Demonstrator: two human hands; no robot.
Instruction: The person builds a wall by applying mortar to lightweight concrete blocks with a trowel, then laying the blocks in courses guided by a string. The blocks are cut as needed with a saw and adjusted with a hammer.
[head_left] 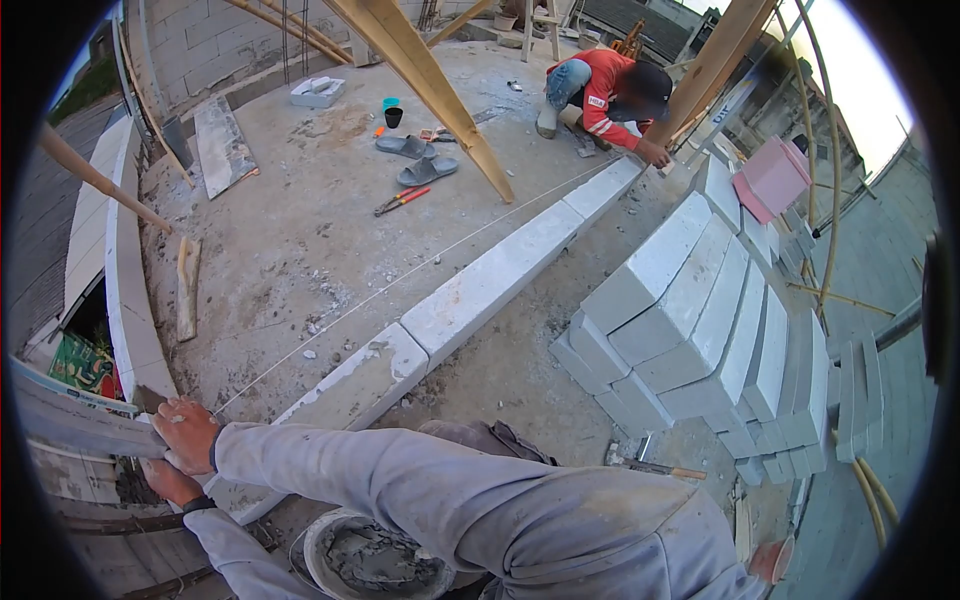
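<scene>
At the far left, my right hand is closed, fingers curled against the end of a grey block. My left hand is just below it, also closed against the same end; what either one pinches is hidden. A thin taut string runs from beside my right hand to the far end of a row of white blocks. The nearest block in that row has grey mortar smeared on top. Under my forearms stands a bucket holding wet mortar.
Another person crouches at the row's far end, a hand on the last block. White blocks are stacked at right, near a wooden-handled tool. Red-handled pliers and sandals lie beyond the string. A wooden beam slants overhead.
</scene>
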